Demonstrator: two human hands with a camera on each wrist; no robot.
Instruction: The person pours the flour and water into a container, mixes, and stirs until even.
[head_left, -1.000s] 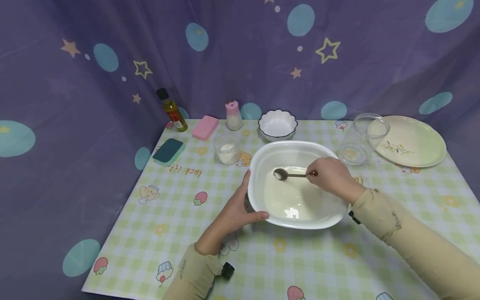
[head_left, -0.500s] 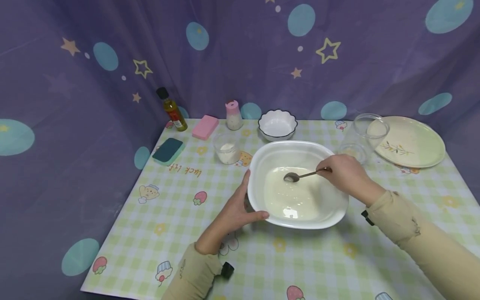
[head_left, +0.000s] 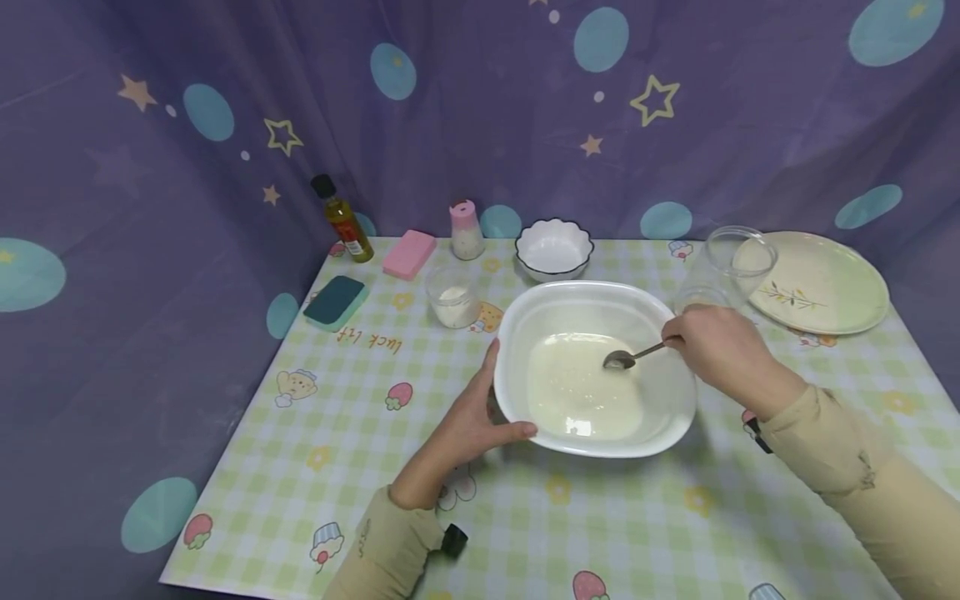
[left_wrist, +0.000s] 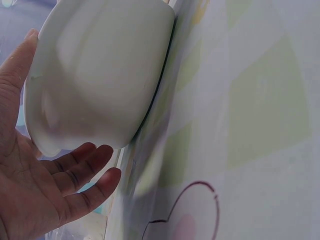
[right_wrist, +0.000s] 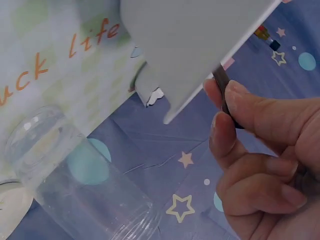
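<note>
while the open left hand point(head_left: 480, 417) cups the bowl point(head_left: 525, 333), the right hand point(head_left: 720, 346) pinches a spoon point(head_left: 626, 358).

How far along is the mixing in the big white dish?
Done: pale liquid already pools in the white dish. In hand: the right hand pinches the spoon, bowl end in the liquid, while the left hand steadies the rim. Left, probably: white powder remains in the small glass cup.
</note>
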